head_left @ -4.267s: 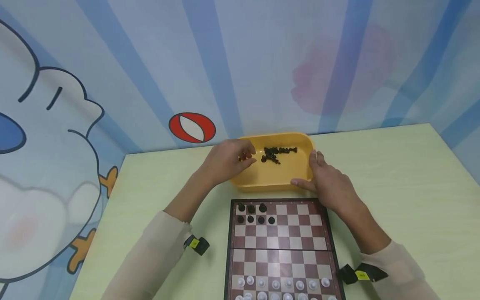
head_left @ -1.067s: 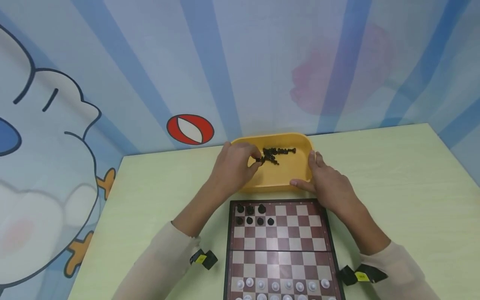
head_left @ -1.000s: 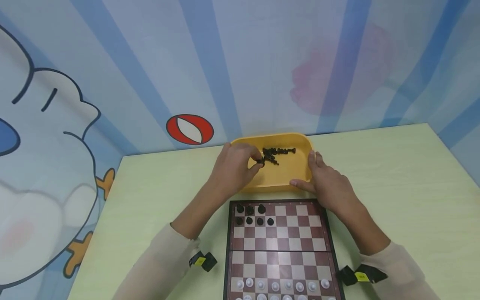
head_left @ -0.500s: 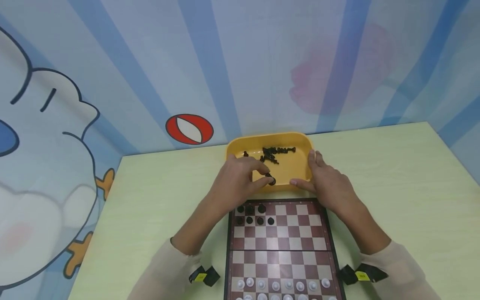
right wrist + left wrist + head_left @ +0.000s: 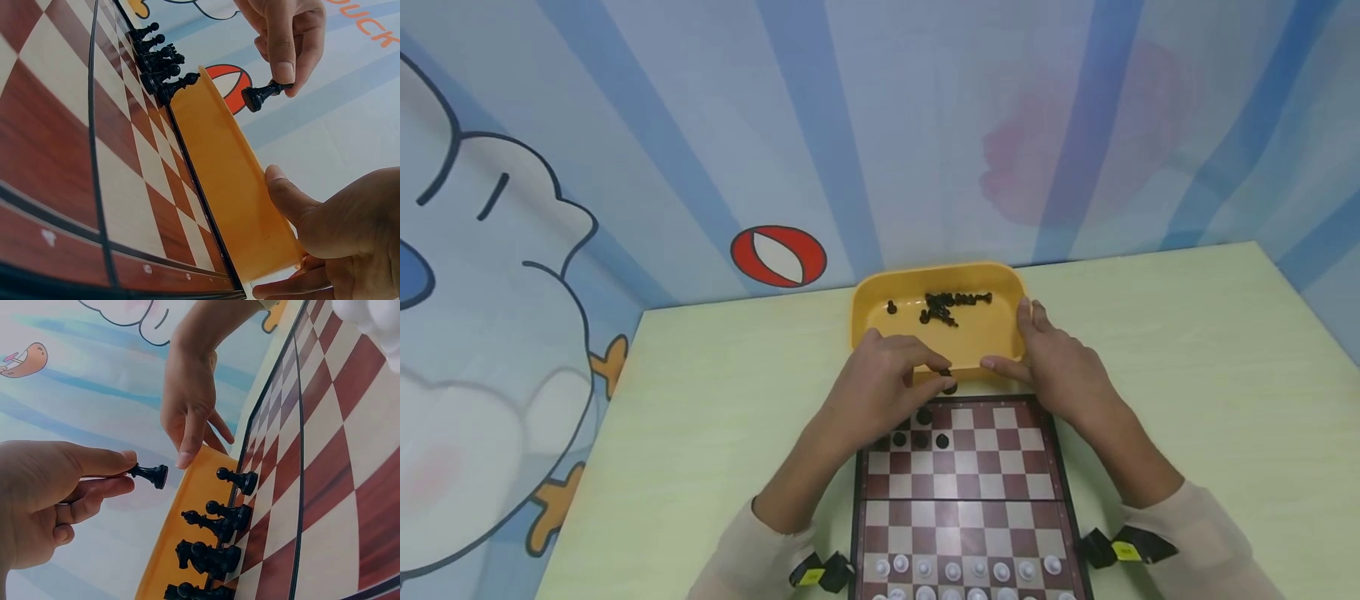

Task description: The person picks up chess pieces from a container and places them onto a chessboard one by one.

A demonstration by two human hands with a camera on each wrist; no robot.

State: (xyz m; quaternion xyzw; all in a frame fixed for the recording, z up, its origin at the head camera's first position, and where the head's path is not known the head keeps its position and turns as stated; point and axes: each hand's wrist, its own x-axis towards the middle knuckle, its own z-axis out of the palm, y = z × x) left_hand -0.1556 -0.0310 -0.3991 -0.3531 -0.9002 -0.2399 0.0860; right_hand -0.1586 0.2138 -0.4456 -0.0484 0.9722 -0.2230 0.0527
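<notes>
- The head view shows the whole layout: the yellow tray [image 5: 937, 333] at the far end of the chessboard [image 5: 961, 492] on the pale green desk [image 5: 1187, 350], with both hands at the tray's near rim.
- The left wrist view shows what the head view blurs: the left hand [image 5: 887, 387] pinches a black pawn [image 5: 150, 474] by its head between thumb and forefinger, the piece lying sideways in the air, clear of the board.
- The right wrist view shows the same pawn [image 5: 259, 95] hanging above the tray's near wall, just beyond the board's far edge.
- The pawn is small and glossy black, with a round head, a narrow neck and a flared base.
- The right hand [image 5: 1060, 371] grips the tray's near right corner, thumb on the front wall and fingers along the side.
- Black pieces on the board [image 5: 921, 433] stand in two short rows at its far left corner; how many is hard to tell, as the left hand covers some.
- Loose black pieces [image 5: 951, 304] lie heaped at the tray's far side, with one apart to the left.
- White pieces [image 5: 970, 571] line the near rows.
- Half a second ago the left hand and pawn were over the tray floor; now they sit at the near rim, closer to the board. The right hand has not moved.
</notes>
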